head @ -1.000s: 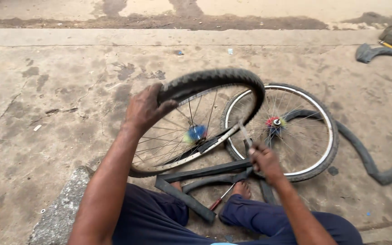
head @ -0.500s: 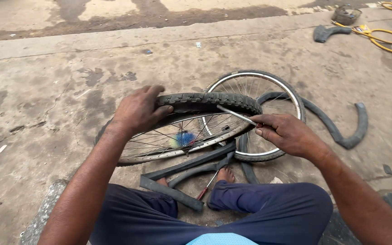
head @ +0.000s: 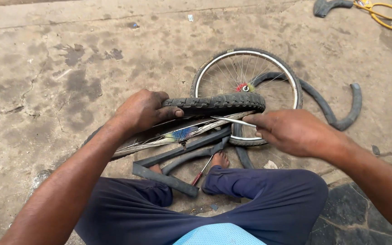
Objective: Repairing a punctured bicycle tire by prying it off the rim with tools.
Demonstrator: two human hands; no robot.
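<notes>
The left hand [head: 144,110] grips the tyre [head: 216,103] on the near wheel [head: 178,131], at 12 o'clock from the knees. The right hand [head: 291,131] pinches a thin metal lever [head: 232,120]; it could slip and poke fingers

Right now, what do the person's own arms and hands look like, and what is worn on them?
Both arms are bare up to the frame's edge: no sleeves are in view. The left hand and the right hand have no gloves, and no rings, watch or bracelets can be seen. The hands look dusty from work. Lower down, the person wears dark blue trousers and a light blue shirt, and the feet are bare.
</notes>
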